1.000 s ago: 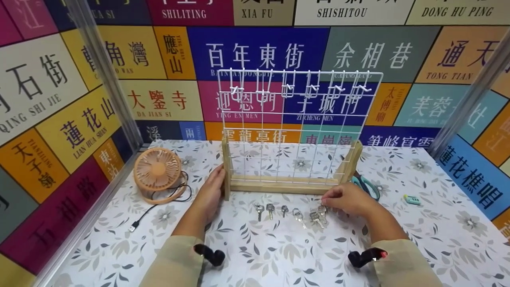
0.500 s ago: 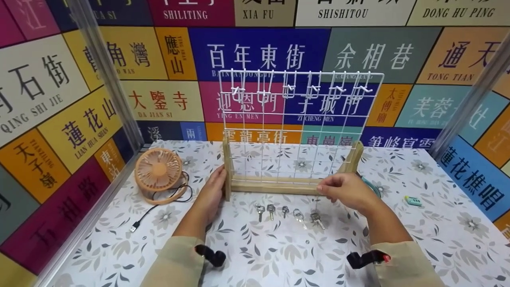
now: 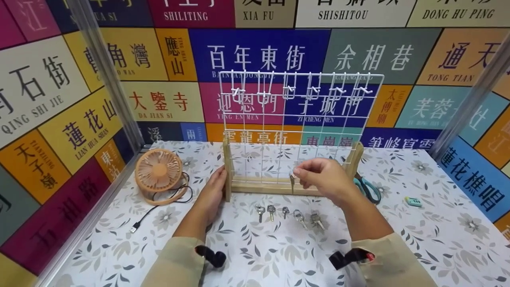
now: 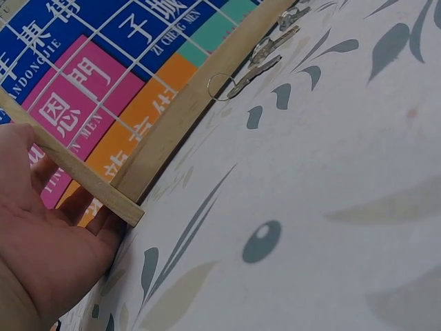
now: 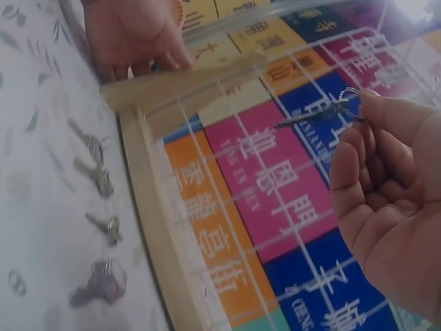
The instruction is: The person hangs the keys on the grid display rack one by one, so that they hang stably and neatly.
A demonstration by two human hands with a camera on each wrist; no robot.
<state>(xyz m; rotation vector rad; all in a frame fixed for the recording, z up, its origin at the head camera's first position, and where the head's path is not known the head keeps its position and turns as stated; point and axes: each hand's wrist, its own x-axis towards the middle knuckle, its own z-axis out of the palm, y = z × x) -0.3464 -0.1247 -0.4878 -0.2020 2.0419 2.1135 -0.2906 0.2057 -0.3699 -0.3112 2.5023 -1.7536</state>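
A white wire grid rack (image 3: 279, 115) with a wooden base stands upright on the table, and several white hooks (image 3: 289, 92) hang along its top. My left hand (image 3: 213, 191) holds the left wooden post (image 4: 89, 176), its fingers behind the wood. Between thumb and index finger, my right hand (image 3: 324, 179) pinches the ring of a key (image 5: 313, 116), which dangles in front of the grid's lower part. Several more keys (image 3: 285, 212) with rings lie in a row on the table before the rack.
An orange fan (image 3: 158, 170) with a black USB cable (image 3: 143, 217) stands on the left. Teal-handled scissors (image 3: 370, 190) lie behind the right forearm. A small green-and-white object (image 3: 413, 201) sits farther right. Sign-patterned walls surround the table.
My right hand has picked up the rightmost key from the row and carried it up and left, in front of the grid. The left hand stays on the post.
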